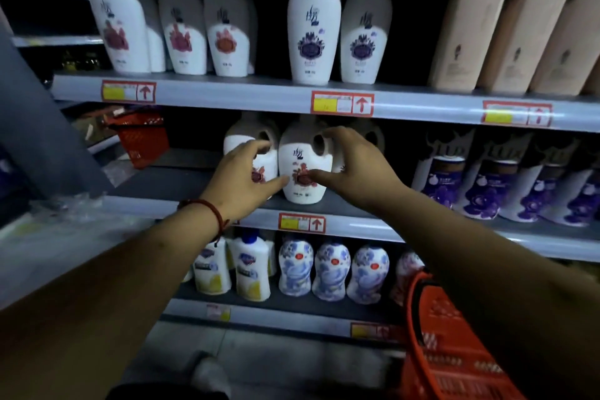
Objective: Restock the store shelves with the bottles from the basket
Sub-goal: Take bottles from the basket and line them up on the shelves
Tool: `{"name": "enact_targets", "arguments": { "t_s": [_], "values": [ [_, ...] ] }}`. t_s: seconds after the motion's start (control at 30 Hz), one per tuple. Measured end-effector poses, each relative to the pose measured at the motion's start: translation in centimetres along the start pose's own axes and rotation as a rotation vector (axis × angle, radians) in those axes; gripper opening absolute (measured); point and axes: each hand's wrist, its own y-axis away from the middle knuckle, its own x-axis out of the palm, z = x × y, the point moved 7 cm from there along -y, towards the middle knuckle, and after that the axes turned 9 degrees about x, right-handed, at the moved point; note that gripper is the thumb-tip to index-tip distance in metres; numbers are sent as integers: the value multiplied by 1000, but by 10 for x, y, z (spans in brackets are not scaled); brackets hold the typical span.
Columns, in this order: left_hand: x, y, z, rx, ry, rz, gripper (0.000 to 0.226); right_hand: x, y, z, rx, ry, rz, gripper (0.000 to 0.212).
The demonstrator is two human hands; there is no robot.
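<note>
A white jug (300,191) with a red flower label and a handle hole stands at the front of the middle shelf (357,227). My left hand (242,182) holds its left side, thumb on the lower front and fingers curved in beside a matching jug (237,143) to its left. My right hand (352,166) grips its right side, fingers arched over the handle and thumb on the label. A red basket (454,357) hangs by my right forearm at the lower right; its contents are hidden.
Purple-labelled bottles (487,185) fill the middle shelf's right. White pump bottles (313,26) and beige bottles (516,39) stand on the upper shelf. Blue-patterned bottles (331,271) line the bottom shelf. Another red basket (143,136) sits far left by a grey post (39,140).
</note>
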Motion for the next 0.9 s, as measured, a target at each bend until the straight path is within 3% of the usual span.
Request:
{"name": "enact_targets", "arguments": {
  "t_s": [0.23, 0.47, 0.67, 0.77, 0.9],
  "values": [
    [56, 32, 31, -165, 201, 36, 59, 60, 6, -38, 284, -209, 45, 78],
    [111, 27, 71, -383, 409, -99, 58, 129, -10, -78, 501, -541, -30, 73],
    [136, 6, 87, -355, 568, -82, 62, 157, -26, -107, 535, -641, -136, 62],
    [137, -16, 90, -385, 638, -171, 56, 157, -37, -115, 541, -745, -136, 44],
    [130, -22, 97, -466, 465, -384, 39, 168, -44, -119, 565, -833, -137, 47]
  ]
}}
